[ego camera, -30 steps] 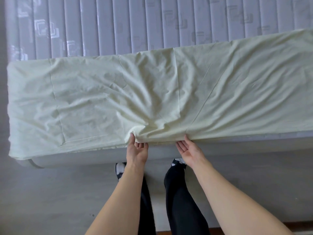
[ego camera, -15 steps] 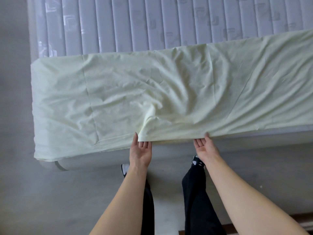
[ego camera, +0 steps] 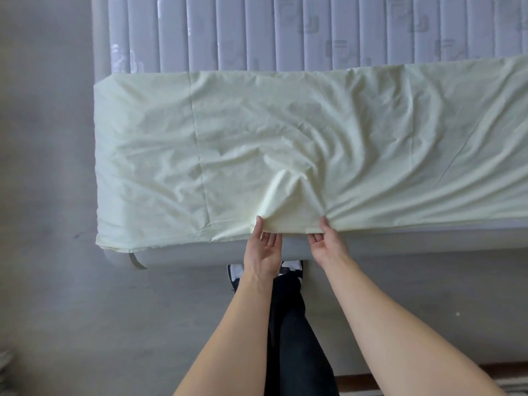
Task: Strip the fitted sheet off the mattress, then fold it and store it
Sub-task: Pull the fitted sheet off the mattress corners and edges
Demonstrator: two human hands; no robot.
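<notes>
Creased matt cloth sheet [ego camera: 285, 132], quilted ribbed fabric mattress [ego camera: 285, 32], smooth floor [ego camera: 45, 195]

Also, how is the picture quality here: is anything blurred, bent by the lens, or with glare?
Head view: soft, even light, faint shadows in the folds of the sheet; a pale sheen on the quilted mattress near its left end; the bed edge bows from the wide lens; left hand and right hand slightly soft.

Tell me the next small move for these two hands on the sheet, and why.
Probably lift the pinched near edge and carry it toward the far edge. The left hand and right hand both pinch the pale sheet at its near hem, thumbs on top, cloth bunched between them. It already lies as a long folded strip on the mattress, so another fold looks due.
</notes>
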